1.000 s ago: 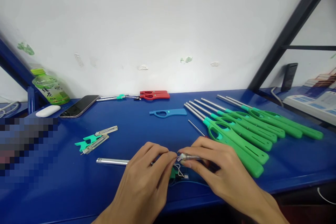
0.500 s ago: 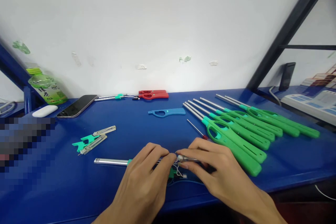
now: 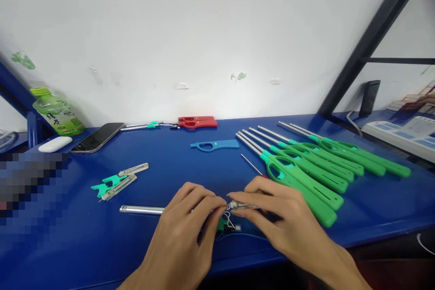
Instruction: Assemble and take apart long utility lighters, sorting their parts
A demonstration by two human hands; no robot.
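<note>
My right hand [image 3: 280,210] pinches a small clear lighter fuel tank [image 3: 250,207] between thumb and fingers, its valve end pointing left. My left hand [image 3: 188,224] is closed in a pinch right at that valve end, on what looks like a thin tube, mostly hidden by the fingers. A lighter's metal barrel [image 3: 142,210] sticks out to the left from behind my left hand. Below the fingertips, a green part [image 3: 221,224] shows with a white looped wire [image 3: 229,220] and a small dark-and-white piece. Part of a blue casing lies at the table's front edge.
Several green lighters [image 3: 306,167] lie on the right, beside a screwdriver [image 3: 251,165]. A blue casing half [image 3: 217,145] and red casings [image 3: 197,122] lie farther back. Clear tanks [image 3: 118,186] with green triggers [image 3: 102,189], a phone [image 3: 98,137], a white case [image 3: 55,144] and a bottle [image 3: 59,113] are left.
My left fingers have shifted slightly at the tank's valve end, and the thumb has moved a little lower. The right hand keeps its pinch on the tank. The view has moved slightly.
</note>
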